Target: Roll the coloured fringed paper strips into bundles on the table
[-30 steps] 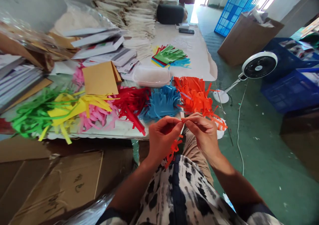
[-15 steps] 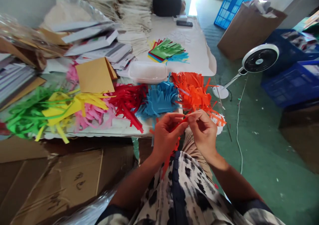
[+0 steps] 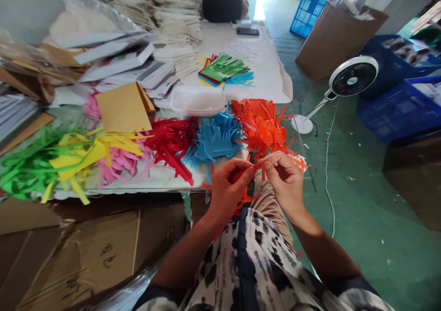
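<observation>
My left hand (image 3: 229, 187) is closed on a fringed orange paper tassel (image 3: 245, 200), whose strips hang below the fingers over my lap. Pinched at the tassel's narrow end, my right hand (image 3: 284, 178) meets the left in front of the table edge. A short orange strip hangs at the right fingertips. Just beyond the hands lies a heap of orange fringed paper (image 3: 260, 122). Beside it are blue fringed paper (image 3: 218, 136) and dark red strips (image 3: 174, 138). Further left lie pink strips (image 3: 119, 166), yellow strips (image 3: 91, 152) and green strips (image 3: 29, 159).
On the table are a clear plastic tray (image 3: 197, 100), a folded tan card (image 3: 124, 109), a stack of coloured fringed sheets (image 3: 223, 68) and a phone (image 3: 247, 31). A white fan (image 3: 353, 76) and blue crates (image 3: 401, 109) stand right; cardboard (image 3: 103, 251) lies below left.
My hands have drawn slightly apart, with more of the orange paper showing between the fingertips. The whole view has shifted a little, so the table things appear further left.
</observation>
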Tool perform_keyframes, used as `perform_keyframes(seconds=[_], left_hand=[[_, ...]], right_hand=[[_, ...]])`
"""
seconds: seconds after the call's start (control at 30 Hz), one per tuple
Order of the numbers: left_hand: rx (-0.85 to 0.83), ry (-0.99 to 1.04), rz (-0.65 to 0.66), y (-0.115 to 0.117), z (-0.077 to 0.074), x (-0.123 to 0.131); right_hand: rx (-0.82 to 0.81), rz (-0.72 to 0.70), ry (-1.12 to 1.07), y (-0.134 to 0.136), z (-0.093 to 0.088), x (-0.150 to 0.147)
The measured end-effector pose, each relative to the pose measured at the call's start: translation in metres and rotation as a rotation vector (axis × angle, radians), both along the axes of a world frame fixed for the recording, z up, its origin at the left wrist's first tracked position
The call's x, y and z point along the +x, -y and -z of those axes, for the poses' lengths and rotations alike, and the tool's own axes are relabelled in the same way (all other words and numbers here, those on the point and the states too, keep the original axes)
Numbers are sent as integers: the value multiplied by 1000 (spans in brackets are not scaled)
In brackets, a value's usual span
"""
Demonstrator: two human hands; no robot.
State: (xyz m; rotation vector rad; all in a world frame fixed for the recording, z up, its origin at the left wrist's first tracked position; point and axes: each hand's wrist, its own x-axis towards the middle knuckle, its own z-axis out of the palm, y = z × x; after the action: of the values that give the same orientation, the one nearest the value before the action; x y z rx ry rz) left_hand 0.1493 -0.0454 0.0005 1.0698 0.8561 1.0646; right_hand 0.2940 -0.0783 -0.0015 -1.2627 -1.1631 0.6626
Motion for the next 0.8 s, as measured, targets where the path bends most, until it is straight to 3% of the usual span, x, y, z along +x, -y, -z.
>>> perform_keyframes(seconds=[0.13,0.37,0.8], left_hand=[[-17,8,27,2,-3,2],[-33,41,-50,2,-5,6],[31,21,-12,1,-4,5]], right_hand=[[10,-11,18,1,0,2],[-9,55,-39,4,-3,2],[39,53,11,4,-4,1]])
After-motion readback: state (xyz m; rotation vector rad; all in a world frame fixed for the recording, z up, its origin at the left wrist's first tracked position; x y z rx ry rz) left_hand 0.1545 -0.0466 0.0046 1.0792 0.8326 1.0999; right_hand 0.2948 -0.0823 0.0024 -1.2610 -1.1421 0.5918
